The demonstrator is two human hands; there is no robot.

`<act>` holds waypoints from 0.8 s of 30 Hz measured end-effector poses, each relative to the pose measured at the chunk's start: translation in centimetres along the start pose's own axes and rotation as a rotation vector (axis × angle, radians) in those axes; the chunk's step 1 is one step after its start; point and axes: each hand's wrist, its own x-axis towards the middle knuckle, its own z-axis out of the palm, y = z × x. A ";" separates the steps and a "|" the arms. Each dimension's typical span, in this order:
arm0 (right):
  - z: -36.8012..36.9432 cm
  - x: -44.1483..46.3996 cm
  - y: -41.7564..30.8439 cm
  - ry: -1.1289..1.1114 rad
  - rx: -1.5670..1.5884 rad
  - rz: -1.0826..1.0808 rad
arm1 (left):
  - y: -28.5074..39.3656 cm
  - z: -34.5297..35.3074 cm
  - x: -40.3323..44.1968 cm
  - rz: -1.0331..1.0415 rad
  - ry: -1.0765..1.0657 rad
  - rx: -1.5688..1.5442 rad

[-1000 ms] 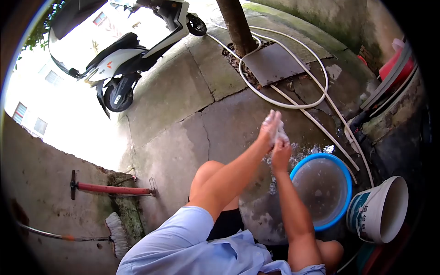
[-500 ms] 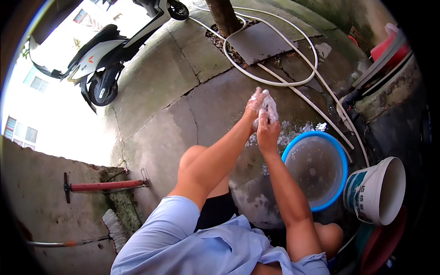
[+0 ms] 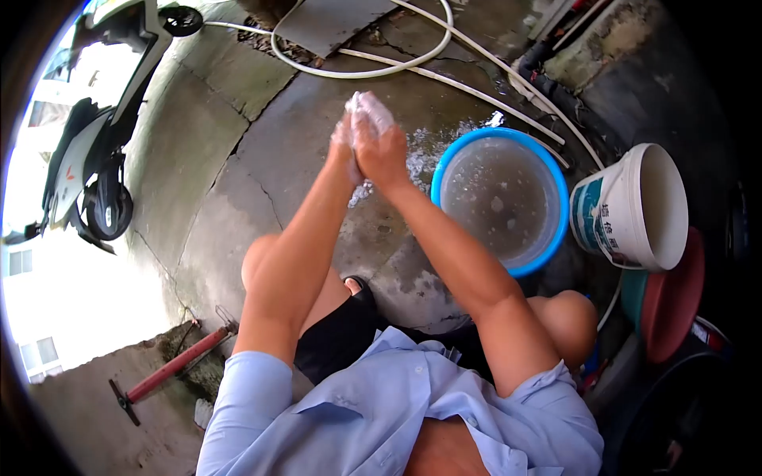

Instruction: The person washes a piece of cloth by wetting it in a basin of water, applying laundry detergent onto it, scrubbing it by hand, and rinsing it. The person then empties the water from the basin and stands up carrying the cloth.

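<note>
Out in front of me, above the wet concrete, my left hand (image 3: 342, 136) and my right hand (image 3: 380, 149) are pressed against each other. White suds (image 3: 370, 111) coat the fingers of both. The fingers look closed around one another, somewhat blurred, and whatever may lie between the palms is hidden. To the right of the hands, a basin with a blue rim (image 3: 560, 208) holds cloudy water with bubbles floating on it. Splashed foam (image 3: 419, 164) spots the ground between the hands and the basin.
A white bucket (image 3: 591, 218) leans on its side right of the basin, near a dark red basin (image 3: 675, 305). A pale hose (image 3: 357, 75) loops across the ground ahead. At left are a scooter (image 3: 71, 174) and a red hand pump (image 3: 178, 365).
My view has tilted down and turned right, so the scooter, hose and basin sit elsewhere in it. Both hands remain together and foamy, with the right hand now more over the left.
</note>
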 end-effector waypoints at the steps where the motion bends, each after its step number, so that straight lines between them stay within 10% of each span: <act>1: -1.4 1.8 0.4 0.010 -0.032 0.057 | -2.0 1.8 -1.7 -0.021 0.028 0.000; 8: 0.8 -1.6 2.1 -0.007 0.089 0.223 | 0.2 0.3 0.4 0.188 0.080 0.116; 10: 0.6 -2.1 -2.0 -0.034 0.195 0.279 | 2.2 -5.2 4.3 0.043 -0.271 -0.033; 13: 0.6 -0.1 0.9 0.121 -0.061 -0.036 | 0.0 1.9 -2.0 0.061 0.058 0.041; 16: -2.2 5.2 8.9 -0.033 0.152 0.470 | -4.6 1.5 -2.3 0.103 -0.043 0.096; 24: 0.6 -0.3 -0.7 0.179 0.048 -0.016 | 0.8 0.2 0.5 0.137 0.008 0.065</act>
